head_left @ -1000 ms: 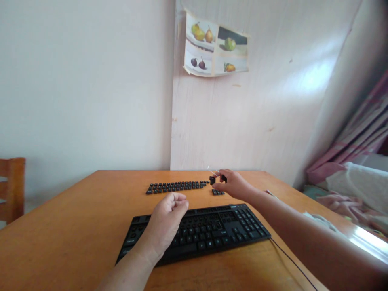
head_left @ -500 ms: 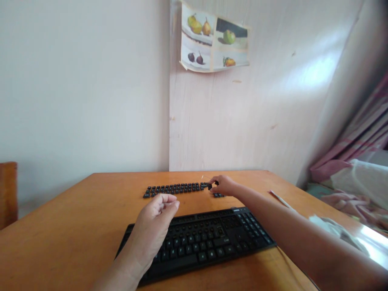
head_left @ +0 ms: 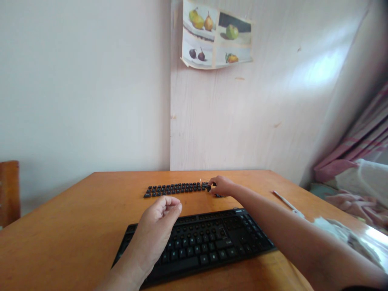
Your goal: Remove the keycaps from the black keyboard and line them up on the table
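A black keyboard (head_left: 194, 256) lies on the wooden table, and bare sockets without keycaps show in its upper rows. My left hand (head_left: 160, 220) is over its left part, thumb and fingers curled together; whatever may be inside is hidden. Beyond the keyboard, loose black keycaps (head_left: 176, 189) lie in rows. My right hand (head_left: 223, 186) reaches to the right end of these rows, its fingers closed on a black keycap (head_left: 208, 188). A thin wire-like piece (head_left: 200, 180) sticks out near those fingertips; its other end is hidden.
On the right of the table (head_left: 54, 226) lie a slim white stick (head_left: 283, 199) and a crumpled pale cloth or bag (head_left: 342, 232). A wall with fruit pictures (head_left: 216, 36) stands behind the table. A wooden chair back (head_left: 9, 194) is at the left edge.
The view has shifted slightly. My right hand stays at the right end of the keycap rows, with the black keycap now lower at its fingertips. My left hand keeps its curled shape.
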